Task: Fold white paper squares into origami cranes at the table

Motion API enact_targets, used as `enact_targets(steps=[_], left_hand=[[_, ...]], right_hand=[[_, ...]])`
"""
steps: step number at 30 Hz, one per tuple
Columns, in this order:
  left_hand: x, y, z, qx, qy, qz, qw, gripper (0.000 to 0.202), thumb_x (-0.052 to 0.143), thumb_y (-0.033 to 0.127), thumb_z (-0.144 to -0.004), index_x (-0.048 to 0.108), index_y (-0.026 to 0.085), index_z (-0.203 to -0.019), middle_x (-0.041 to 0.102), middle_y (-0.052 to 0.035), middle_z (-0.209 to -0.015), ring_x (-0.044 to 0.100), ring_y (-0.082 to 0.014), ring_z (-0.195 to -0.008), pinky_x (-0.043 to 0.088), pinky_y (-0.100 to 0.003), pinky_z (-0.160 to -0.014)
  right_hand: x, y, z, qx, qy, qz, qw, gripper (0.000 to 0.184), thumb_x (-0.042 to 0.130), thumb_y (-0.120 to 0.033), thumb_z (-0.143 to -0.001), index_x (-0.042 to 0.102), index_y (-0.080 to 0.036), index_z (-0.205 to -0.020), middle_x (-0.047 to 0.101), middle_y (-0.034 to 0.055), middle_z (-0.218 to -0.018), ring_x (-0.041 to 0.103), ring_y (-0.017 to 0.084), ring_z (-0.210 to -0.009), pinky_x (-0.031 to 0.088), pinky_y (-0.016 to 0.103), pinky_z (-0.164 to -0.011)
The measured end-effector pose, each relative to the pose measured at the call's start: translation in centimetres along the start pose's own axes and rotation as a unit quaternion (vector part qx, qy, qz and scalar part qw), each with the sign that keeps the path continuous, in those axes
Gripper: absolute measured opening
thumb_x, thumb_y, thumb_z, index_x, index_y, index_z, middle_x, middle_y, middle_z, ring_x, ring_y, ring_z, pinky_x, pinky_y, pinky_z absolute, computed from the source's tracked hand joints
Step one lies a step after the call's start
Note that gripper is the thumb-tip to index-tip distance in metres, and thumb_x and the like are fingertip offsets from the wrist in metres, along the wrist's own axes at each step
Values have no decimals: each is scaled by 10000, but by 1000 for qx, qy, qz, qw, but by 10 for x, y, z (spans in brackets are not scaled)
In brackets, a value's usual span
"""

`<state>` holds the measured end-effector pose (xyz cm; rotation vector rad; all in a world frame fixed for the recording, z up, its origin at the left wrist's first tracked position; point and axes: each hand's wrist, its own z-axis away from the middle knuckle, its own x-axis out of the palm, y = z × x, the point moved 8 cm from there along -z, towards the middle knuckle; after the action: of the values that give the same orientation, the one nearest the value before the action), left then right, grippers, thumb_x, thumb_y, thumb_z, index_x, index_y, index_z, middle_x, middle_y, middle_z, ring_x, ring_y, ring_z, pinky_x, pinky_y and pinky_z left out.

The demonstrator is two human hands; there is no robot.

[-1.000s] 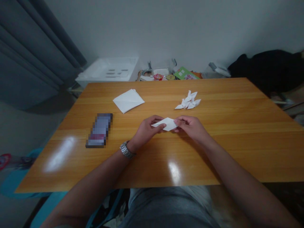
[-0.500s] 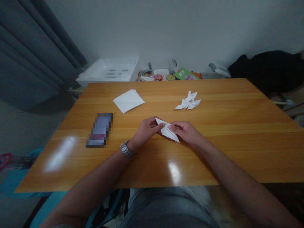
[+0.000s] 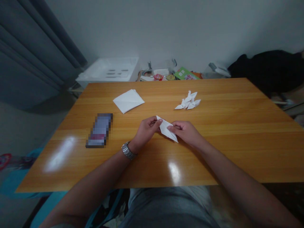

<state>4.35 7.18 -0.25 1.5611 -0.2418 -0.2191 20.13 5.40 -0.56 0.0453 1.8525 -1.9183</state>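
A small folded piece of white paper (image 3: 167, 128), long and pointed at both ends, is held between my two hands above the table. My left hand (image 3: 148, 129) pinches its upper left end, thumb on top and fingers behind. On the other side my right hand (image 3: 185, 131) grips its right edge, the thumb lying across the face. Past my hands lie several white folded paper birds (image 3: 189, 101) close together. To their left a stack of white paper sheets (image 3: 128, 101) rests flat.
The wooden table (image 3: 237, 133) spans the view. A phone (image 3: 99, 130) with a blurred screen lies at the left. Behind the far edge are a white foam tray (image 3: 114, 68), a green booklet (image 3: 186, 74) and other small items. A dark cloth heap (image 3: 266, 69) sits at the back right.
Both thumbs have shifted on the folded paper, the left one up toward its upper end. More of the paper's face shows now. The things on the table have not moved.
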Motion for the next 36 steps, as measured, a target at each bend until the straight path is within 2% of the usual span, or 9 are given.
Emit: enact_targets(steps=[6, 11, 19, 25, 29, 33, 36], left_hand=[[1, 0, 0, 6, 4, -11, 1000, 363, 671, 511, -892, 681, 148, -897, 711, -51, -824, 685, -165, -760, 598, -282, -712], [-1, 5, 1, 19, 25, -50, 998, 364, 682, 513, -885, 686, 152, -836, 705, -43, -796, 668, -156, -735, 572, -258, -672], [-1, -3, 2, -4, 10, 26, 1000, 411, 676, 546, -890, 671, 136, -858, 690, -46, -830, 666, -157, -753, 608, -308, -753], [-2, 3, 3, 9, 18, -19, 1000, 423, 660, 561, -893, 687, 142, -834, 702, -50, -820, 665, -167, -756, 605, -299, -736], [-7, 4, 2, 18, 40, -51, 998, 412, 672, 554, -889, 702, 146, -835, 714, -51, -835, 669, -167, -769, 599, -278, -706], [-15, -2, -1, 5, 73, -17, 997, 430, 705, 570, -852, 682, 142, -827, 716, -52, -840, 689, -183, -806, 623, -307, -724], [-18, -8, -4, -12, 72, 4, 997, 413, 741, 542, -829, 670, 141, -896, 725, -53, -848, 706, -179, -791, 628, -305, -715]], right_hand=[[1, 7, -1, 11, 2, -11, 1000, 428, 627, -584, -887, 647, -171, -773, 520, -24, -641, 414, 124, -573, 280, 267, -536], [-1, 5, 0, 10, 12, -4, 1000, 433, 634, -590, -879, 657, -171, -770, 514, -25, -620, 410, 125, -565, 282, 264, -531], [1, -6, 1, -6, -5, 0, 1000, 429, 619, -578, -890, 650, -173, -752, 534, -18, -632, 419, 126, -568, 291, 260, -524], [1, -3, 0, -17, -14, 3, 1000, 429, 612, -576, -904, 668, -165, -793, 565, -12, -660, 451, 133, -589, 309, 262, -541], [2, -3, 0, -22, -21, -20, 999, 432, 599, -572, -921, 682, -161, -817, 604, 0, -696, 498, 142, -620, 343, 266, -567], [3, -1, 0, 8, -29, -77, 997, 407, 647, -568, -886, 704, -165, -900, 696, 29, -748, 597, 171, -659, 416, 275, -591], [-1, 6, -2, 29, -11, -112, 993, 394, 696, -547, -849, 707, -176, -983, 742, 53, -808, 661, 194, -693, 494, 302, -635]])
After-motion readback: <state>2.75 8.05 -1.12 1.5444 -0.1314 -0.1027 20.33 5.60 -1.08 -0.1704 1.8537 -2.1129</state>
